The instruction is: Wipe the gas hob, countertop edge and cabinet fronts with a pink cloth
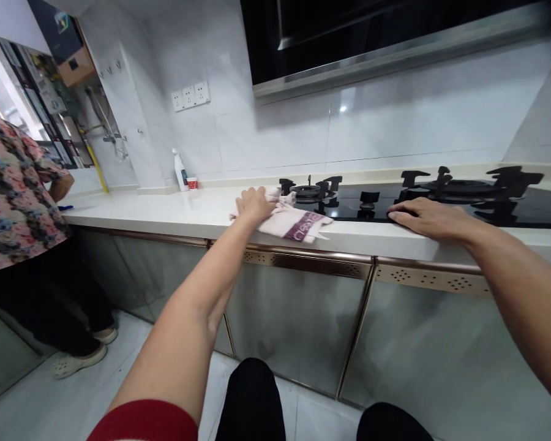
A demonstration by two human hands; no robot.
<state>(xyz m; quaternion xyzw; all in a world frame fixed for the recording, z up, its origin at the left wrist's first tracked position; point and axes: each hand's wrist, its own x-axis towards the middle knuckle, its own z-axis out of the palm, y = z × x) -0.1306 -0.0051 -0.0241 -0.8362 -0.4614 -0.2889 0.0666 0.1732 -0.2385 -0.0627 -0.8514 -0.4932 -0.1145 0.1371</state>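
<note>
While the right hand (425, 217) lies palm down at the front edge of the cooktop (344, 206), the left hand (256, 205) is closed over the bunched left portion of a pale cloth (294, 222). The two hands are well apart. The fingers of the left hand are bent over the fabric; their undersides are hidden. The right hand is extended, its fingers pointing left, and it holds nothing.

The cloth lies on the white counter (142, 209), just in front of the left burner (307, 193). Its free portion extends to the right of the left hand and carries a purple band with pale lettering. This end reaches the counter's front edge.

The cooktop has a black, glossy surface. A control knob (368, 201) is located between the cloth and the right hand. The right burner (463, 187) is positioned behind the right hand.

To the left, a white bottle (180, 171) stands upright near the wall, with a small red cup (191, 183) just beside it. A socket panel (190, 97) is mounted on the wall above them. At the far left, another person (18, 196) in a floral top stands beside the counter.
</note>
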